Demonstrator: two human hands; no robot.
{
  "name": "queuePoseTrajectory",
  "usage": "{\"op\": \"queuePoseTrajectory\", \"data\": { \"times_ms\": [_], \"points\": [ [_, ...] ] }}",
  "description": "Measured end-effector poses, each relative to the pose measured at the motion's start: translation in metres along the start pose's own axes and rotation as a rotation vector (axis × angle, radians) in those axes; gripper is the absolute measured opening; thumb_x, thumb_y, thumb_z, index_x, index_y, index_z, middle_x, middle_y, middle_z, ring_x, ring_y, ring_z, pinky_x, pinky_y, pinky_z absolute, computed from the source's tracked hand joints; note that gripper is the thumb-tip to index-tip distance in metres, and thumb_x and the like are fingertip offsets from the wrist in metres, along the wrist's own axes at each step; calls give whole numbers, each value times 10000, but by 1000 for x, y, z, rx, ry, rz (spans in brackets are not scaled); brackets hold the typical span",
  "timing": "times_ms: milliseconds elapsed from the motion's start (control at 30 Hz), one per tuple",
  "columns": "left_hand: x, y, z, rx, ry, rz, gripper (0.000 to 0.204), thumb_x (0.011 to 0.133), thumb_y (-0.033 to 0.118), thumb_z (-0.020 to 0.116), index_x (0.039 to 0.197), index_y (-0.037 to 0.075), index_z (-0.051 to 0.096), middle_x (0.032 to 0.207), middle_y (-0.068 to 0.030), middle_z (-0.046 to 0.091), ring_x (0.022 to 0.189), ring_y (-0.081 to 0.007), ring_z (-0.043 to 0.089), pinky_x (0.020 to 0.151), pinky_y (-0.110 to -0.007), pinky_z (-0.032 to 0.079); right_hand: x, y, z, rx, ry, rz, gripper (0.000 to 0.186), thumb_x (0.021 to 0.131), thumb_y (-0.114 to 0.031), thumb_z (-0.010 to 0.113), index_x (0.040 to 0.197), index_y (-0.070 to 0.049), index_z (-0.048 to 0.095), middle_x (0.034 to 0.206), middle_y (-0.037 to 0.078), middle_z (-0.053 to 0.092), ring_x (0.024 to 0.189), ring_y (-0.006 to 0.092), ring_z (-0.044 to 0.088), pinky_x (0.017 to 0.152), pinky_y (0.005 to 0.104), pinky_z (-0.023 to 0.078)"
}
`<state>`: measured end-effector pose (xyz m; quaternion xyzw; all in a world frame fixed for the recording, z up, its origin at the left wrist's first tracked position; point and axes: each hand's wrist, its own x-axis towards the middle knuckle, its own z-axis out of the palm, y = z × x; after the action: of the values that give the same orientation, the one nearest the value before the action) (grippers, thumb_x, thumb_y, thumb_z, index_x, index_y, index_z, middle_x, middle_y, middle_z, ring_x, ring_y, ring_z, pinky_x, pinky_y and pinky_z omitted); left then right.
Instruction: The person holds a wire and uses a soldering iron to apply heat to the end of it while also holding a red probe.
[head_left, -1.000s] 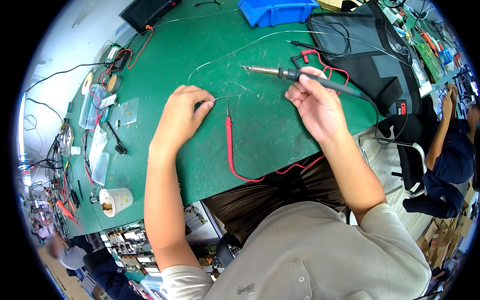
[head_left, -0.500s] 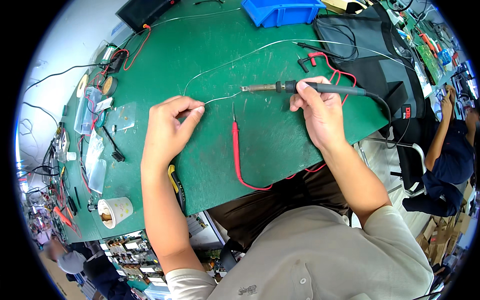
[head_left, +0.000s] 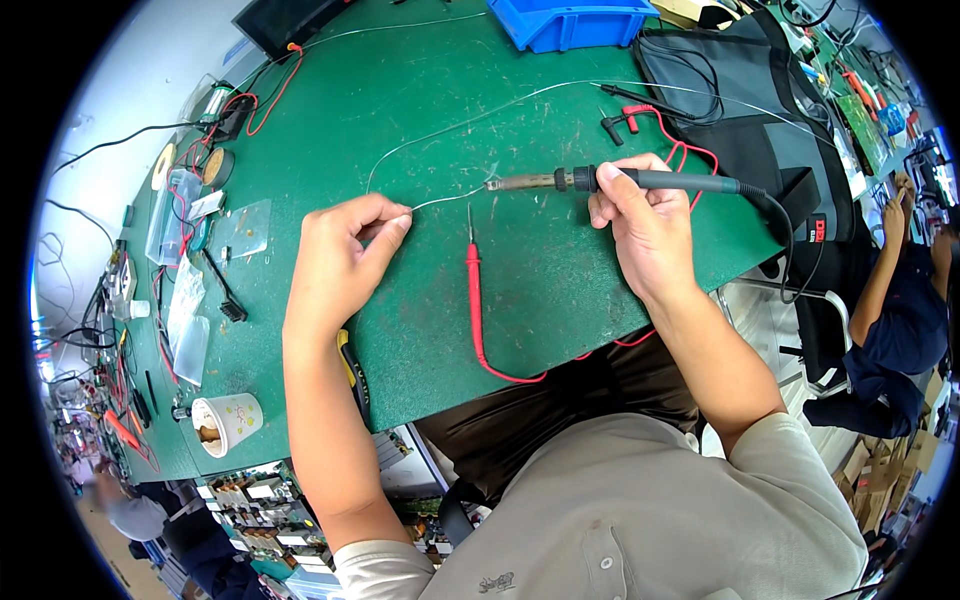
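Observation:
My left hand [head_left: 350, 245] pinches a thin silvery solder wire [head_left: 445, 199] between thumb and fingertips. From there a short length runs right to the tip of a soldering iron [head_left: 535, 181], where the two seem to touch and a faint wisp of smoke shows. Held like a pen in my right hand [head_left: 648, 215], the iron lies nearly level above the table, its dark cable trailing off to the right. The rest of the solder wire arcs across the tabletop behind my hands. Below the iron's tip, a red test probe [head_left: 474, 290] points away from me.
The green table [head_left: 420, 340] carries a blue bin [head_left: 580, 30] at the back and a grey-black bag [head_left: 740, 120] at right. Black and red probe leads [head_left: 630, 118] lie by the bag. A paper cup [head_left: 228, 422] stands left, near yellow-black-handled pliers [head_left: 352, 375]. Another person [head_left: 895, 310] sits right.
The view has shifted slightly. A faint smoke wisp now shows at the iron's tip. Both hands keep the same grips and nearly the same places.

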<state>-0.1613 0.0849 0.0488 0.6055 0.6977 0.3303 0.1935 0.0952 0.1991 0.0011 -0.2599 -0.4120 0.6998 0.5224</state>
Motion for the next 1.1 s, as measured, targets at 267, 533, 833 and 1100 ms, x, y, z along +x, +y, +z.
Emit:
{"op": "queuePoseTrajectory", "data": {
  "times_ms": [267,533,833,1100],
  "points": [
    [0,-1,4,13,46,72,112,839,90,671,866,-16,691,734,-137,677,618,-183,628,571,-290,468,-1,0,-1,-5,-8,-3,123,878,-52,688,878,-13,572,671,48,592,567,114,549,547,264,445],
    [0,4,1,70,5,50,133,852,87,667,887,-39,690,775,-128,697,683,-165,649,648,-281,503,-1,-1,-1,-58,-22,4,93,910,-70,655,886,-37,572,694,13,553,597,92,506,585,278,443],
    [-1,0,3,35,45,76,106,838,85,666,869,-12,696,734,-140,678,609,-189,628,570,-293,472,-1,-1,-1,-62,-29,0,85,917,-65,641,882,-36,570,695,19,551,604,94,505,588,278,444],
    [-1,0,3,36,43,68,104,838,81,665,868,-14,694,733,-142,678,615,-185,632,571,-291,472,-1,-1,-2,-62,-38,6,96,912,-70,651,877,-35,568,705,23,557,608,98,510,589,283,444]
  ]
}}
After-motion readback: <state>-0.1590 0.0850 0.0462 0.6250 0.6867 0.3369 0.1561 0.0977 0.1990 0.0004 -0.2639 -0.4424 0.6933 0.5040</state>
